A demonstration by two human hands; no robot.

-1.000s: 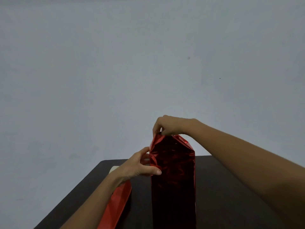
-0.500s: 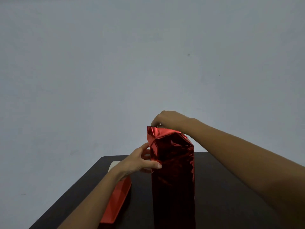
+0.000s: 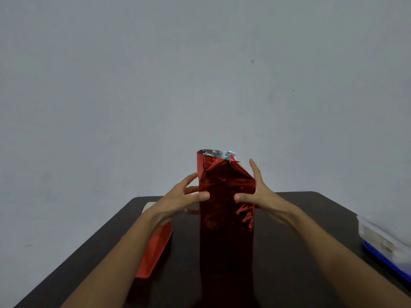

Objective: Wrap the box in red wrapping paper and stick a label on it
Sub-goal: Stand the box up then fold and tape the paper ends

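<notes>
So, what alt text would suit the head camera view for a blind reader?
A left hand and a right hand press the sides of a tall box standing on a dark table, wrapped in shiny red paper open at the top.

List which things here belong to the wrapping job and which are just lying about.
Job: red-wrapped box, upright, top not yet closed; left hand and right hand pressing it near the top; spare red paper beside it.
Lying about: blue-based container at far right; white object past the left hand, too hidden to identify.
</notes>
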